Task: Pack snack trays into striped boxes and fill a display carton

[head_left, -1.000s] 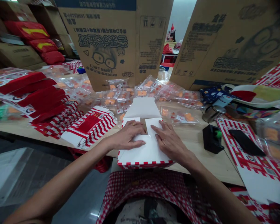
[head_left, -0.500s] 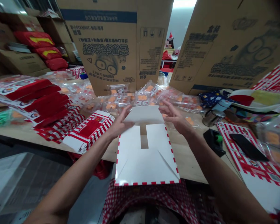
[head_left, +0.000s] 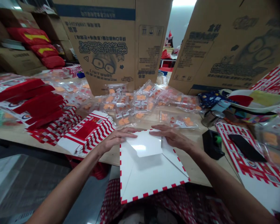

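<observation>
A white cardboard gift box (head_left: 151,177) with a red-and-white striped edge lies in front of me, its near side over the table's front edge. Its long flap (head_left: 145,143) is bent over toward me across the smaller flaps. At the far left corner my left hand (head_left: 117,137) grips the box, fingers laid along the fold. My right hand (head_left: 170,135) holds the far right corner, its fingertips on the bent flap. Both thumbs are mostly hidden.
Flat striped boxes (head_left: 90,127) are stacked at left beside a taller red pile (head_left: 37,99). Clear packets with orange pieces (head_left: 140,98) lie behind. At right are a black tape dispenser (head_left: 213,144), a metal cup (head_left: 212,118) and a striped sheet (head_left: 249,155). Large cartons (head_left: 107,46) stand at the back.
The long flap has gone from standing up to folded down toward me, covering the gap between the smaller flaps. Both hands have come nearer and inward, and the box has turned slightly.
</observation>
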`<action>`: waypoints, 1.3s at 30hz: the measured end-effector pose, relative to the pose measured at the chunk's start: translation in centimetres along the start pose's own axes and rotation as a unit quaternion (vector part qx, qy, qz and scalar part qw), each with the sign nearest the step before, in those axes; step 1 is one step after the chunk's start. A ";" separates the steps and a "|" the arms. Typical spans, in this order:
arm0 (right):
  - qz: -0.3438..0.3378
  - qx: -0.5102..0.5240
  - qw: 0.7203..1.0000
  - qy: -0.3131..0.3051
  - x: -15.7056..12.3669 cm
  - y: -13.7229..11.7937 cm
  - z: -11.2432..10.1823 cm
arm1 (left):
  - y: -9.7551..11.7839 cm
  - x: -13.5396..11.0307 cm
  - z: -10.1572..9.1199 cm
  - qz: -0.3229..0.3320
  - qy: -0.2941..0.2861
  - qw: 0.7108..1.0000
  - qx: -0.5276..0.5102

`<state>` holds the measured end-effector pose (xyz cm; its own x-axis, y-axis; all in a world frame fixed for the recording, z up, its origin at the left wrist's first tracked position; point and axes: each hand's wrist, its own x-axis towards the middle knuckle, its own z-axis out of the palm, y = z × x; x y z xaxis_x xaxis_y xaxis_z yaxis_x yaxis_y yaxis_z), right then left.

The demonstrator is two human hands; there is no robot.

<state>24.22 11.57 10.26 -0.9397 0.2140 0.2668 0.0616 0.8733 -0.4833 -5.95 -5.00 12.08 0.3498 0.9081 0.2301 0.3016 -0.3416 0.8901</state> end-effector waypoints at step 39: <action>0.189 0.151 0.964 0.112 -0.2 -6.9 -3.1 | 7.1 -1.7 6.4 -0.254 0.401 0.865 -0.164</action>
<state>25.01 6.87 16.12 -0.7707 0.6111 0.1805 0.2532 0.5537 -0.7933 1.26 -10.51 15.48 -0.5210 0.8417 -0.1418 -0.0784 0.1182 0.9899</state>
